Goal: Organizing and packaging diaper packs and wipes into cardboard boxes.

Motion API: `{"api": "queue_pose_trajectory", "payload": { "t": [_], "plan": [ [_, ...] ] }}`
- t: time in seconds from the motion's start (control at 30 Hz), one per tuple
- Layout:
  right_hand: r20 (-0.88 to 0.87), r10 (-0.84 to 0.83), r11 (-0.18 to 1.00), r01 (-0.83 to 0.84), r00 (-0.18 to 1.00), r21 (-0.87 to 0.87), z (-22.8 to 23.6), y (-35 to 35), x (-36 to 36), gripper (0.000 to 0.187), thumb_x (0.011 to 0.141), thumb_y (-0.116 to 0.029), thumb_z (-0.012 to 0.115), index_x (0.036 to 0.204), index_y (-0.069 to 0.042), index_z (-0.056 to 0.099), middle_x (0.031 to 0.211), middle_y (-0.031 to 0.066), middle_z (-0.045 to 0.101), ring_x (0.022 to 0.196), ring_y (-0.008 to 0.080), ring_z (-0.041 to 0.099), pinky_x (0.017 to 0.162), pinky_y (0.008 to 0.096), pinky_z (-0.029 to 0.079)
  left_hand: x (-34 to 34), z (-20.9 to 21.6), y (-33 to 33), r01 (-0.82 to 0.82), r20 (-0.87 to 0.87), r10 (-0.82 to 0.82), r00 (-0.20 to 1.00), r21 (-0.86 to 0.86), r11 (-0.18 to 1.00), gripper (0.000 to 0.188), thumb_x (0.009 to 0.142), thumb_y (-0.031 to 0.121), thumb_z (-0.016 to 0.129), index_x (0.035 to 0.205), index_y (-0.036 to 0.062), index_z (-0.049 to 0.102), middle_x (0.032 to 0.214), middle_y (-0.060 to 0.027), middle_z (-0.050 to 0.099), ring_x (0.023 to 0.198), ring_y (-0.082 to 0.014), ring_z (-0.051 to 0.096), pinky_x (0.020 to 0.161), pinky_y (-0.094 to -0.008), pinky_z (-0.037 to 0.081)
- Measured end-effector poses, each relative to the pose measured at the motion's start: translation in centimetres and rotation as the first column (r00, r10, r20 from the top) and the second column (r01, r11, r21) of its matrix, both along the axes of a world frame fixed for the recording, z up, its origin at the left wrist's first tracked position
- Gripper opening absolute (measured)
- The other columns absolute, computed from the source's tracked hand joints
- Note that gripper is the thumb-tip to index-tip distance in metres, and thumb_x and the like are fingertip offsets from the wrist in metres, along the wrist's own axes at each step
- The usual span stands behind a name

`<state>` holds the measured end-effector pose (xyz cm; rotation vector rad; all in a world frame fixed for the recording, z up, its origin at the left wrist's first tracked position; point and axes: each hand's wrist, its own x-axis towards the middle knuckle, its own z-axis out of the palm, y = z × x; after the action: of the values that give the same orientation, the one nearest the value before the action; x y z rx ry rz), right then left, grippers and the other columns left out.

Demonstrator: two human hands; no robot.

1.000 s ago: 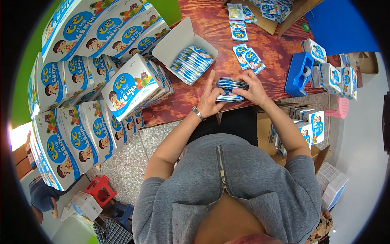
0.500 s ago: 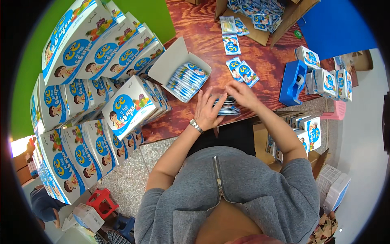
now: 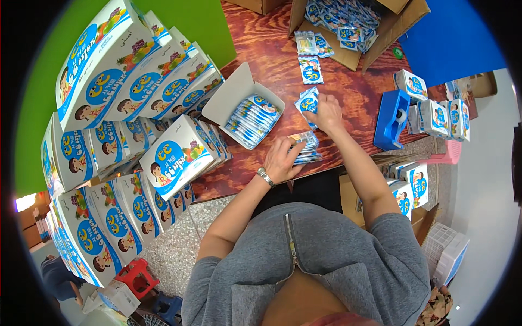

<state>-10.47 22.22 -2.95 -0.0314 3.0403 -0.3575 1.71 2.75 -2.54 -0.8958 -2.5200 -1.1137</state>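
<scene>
My left hand [image 3: 281, 159], with a wristwatch, closes around the side of a small stack of blue-and-white sachets [image 3: 309, 142] near the table's front edge. Farther off, my right hand [image 3: 328, 113] is on loose sachets [image 3: 307, 100], thumb and fingers closed on one that it partly covers. To the left of my hands stands an open white carton [image 3: 228, 93] holding a tight row of the same sachets [image 3: 251, 120]. Several single sachets [image 3: 311, 69] lie beyond my right hand, one with a clear, see-through face.
A brown cardboard box [image 3: 348, 54] full of sachets lies at the far side. On the right are a blue tape dispenser [image 3: 391, 119] and wrapped packs [image 3: 435, 115]. Tall stacks of printed cartons [image 3: 128, 87] crowd the left. A red stool [image 3: 136, 278] stands on the floor.
My right hand has left the stack and reached forward onto the loose sachets. My left hand stays at the stack, whose top now shows more. The view has shifted slightly.
</scene>
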Motion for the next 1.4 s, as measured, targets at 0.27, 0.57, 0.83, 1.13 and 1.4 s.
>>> {"api": "queue_pose_trajectory", "payload": {
  "t": [0.27, 0.57, 0.83, 1.13, 1.4],
  "plan": [
    [0.158, -0.035, 0.981, 0.064, 0.987, -0.182, 0.6, 0.7, -1.6, 0.078, 0.070, -0.030, 0.085, 0.131, -0.006, 0.043, 0.118, 0.0228, 0.059, 0.110, 0.0419, 0.061, 0.092, 0.0486, 0.050, 0.1, -0.6, -0.1, 0.012, 0.017, -0.013, 1.000, 0.031, 0.999, 0.059, 0.066, 0.017, 0.082, 0.120, 0.0048, 0.062, 0.104, -0.0149, 0.053, 0.096, -0.0342, 0.054, 0.082, -0.0431, 0.047],
    [0.004, 0.113, 0.954, -0.107, 0.994, -0.281, 0.1, 0.4, -3.8, 0.055, 0.075, -0.029, 0.083, 0.117, -0.004, 0.057, 0.107, 0.0184, 0.069, 0.098, 0.0316, 0.068, 0.085, 0.0415, 0.053, 0.1, -1.2, -0.7, 0.026, 0.056, -0.028, 0.998, 0.039, 0.999, 0.058, 0.065, 0.016, 0.082, 0.118, 0.0045, 0.063, 0.102, -0.0144, 0.054, 0.098, -0.0342, 0.054, 0.085, -0.0441, 0.047],
    [0.018, -0.129, 0.983, 0.130, 0.991, -0.133, -3.3, 3.0, -14.6, 0.078, 0.071, -0.057, 0.078, 0.125, -0.004, 0.059, 0.113, 0.0275, 0.064, 0.117, 0.0413, 0.054, 0.093, 0.0509, 0.049, -0.8, -1.1, 0.4, 0.068, 0.088, -0.073, 0.993, 0.057, 0.996, 0.061, 0.063, 0.016, 0.082, 0.119, 0.0057, 0.064, 0.107, -0.0154, 0.054, 0.104, -0.0356, 0.053, 0.089, -0.0457, 0.047],
    [-0.305, 0.088, 0.841, -0.235, 0.948, -0.488, -0.8, 0.0, -15.9, 0.079, 0.067, -0.028, 0.086, 0.133, -0.009, 0.046, 0.115, 0.0268, 0.062, 0.107, 0.0439, 0.060, 0.093, 0.0471, 0.049, -0.1, -1.1, -0.5, 0.036, 0.107, -0.040, 0.993, 0.044, 0.998, 0.064, 0.061, 0.015, 0.082, 0.121, 0.0063, 0.063, 0.108, -0.0152, 0.054, 0.105, -0.0362, 0.053, 0.093, -0.0473, 0.046],
    [0.007, -0.306, 0.935, 0.302, 0.952, -0.184, 0.1, -1.8, -23.4, 0.086, 0.068, -0.037, 0.088, 0.130, 0.000, 0.043, 0.119, 0.0282, 0.063, 0.118, 0.0409, 0.058, 0.096, 0.0462, 0.051, 0.0, -1.0, -0.3, 0.054, 0.170, -0.061, 0.983, 0.044, 0.998, 0.066, 0.062, 0.014, 0.081, 0.125, 0.0067, 0.061, 0.109, -0.0150, 0.054, 0.109, -0.0366, 0.052, 0.097, -0.0487, 0.044]
  ]
}}
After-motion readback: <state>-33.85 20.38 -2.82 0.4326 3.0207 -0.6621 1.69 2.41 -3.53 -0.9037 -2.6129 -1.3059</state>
